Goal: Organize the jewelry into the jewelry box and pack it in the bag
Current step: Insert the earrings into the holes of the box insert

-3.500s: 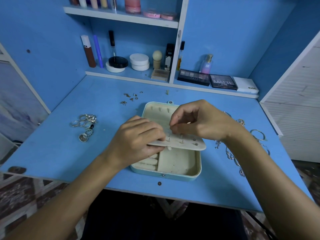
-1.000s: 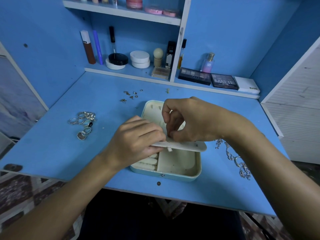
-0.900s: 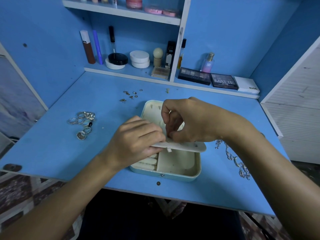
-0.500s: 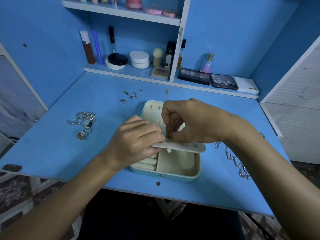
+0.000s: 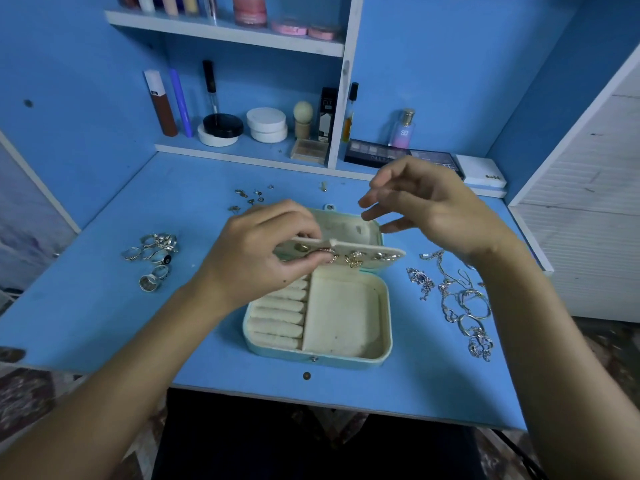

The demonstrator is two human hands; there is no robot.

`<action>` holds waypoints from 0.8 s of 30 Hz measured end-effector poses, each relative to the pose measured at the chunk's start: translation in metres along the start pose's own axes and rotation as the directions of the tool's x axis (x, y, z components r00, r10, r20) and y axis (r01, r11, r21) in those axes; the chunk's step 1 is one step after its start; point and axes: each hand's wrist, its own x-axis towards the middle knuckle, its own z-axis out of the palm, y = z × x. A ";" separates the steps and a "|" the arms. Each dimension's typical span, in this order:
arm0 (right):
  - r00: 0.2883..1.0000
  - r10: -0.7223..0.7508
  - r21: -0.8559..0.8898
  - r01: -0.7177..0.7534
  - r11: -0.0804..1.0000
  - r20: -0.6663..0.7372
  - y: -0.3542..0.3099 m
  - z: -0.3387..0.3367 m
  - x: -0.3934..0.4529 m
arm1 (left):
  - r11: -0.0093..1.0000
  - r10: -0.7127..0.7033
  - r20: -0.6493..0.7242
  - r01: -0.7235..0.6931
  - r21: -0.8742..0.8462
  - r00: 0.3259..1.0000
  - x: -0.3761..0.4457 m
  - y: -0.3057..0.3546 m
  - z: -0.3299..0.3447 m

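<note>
Right hand (image 5: 436,206) has lifted off the earring panel (image 5: 360,252) — fingers now loose, holding nothing, above the jewelry box (image 5: 322,317) lid. Left hand (image 5: 263,251) still pinches the panel's left end, studs facing up. Below that grip the box compartments lie uncovered; rings (image 5: 152,254) to its left, chains (image 5: 457,299) right of the box on the surface (image 5: 104,306) — bare strip along the near edge.

A single wide-angle view, worn on the person's head, looks forward and steeply down onto the blue desk (image 5: 104,306) from close range. Both forearms enter from 6 o'clock; the shelves (image 5: 242,32) rise at 12 o'clock. Straight edges bow toward the borders.
</note>
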 end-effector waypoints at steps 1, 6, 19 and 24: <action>0.999 0.002 0.022 -0.002 1.000 -0.037 0.004 -0.001 0.000 | 0.999 -0.034 0.003 0.034 -0.022 0.999 0.002 -0.001 0.001; 0.982 0.063 0.140 -0.037 0.989 -0.181 0.025 -0.002 0.005 | 0.995 -0.094 0.017 0.094 -0.029 0.995 0.016 -0.012 0.006; 0.925 0.213 0.253 -0.135 0.958 -0.314 0.061 0.016 0.018 | 0.865 -0.465 0.110 0.477 -0.157 0.879 0.028 -0.041 0.029; 0.905 0.211 0.258 -0.118 0.959 -0.371 0.064 0.023 0.019 | 0.805 -0.536 0.179 0.564 -0.185 0.825 0.028 -0.047 0.034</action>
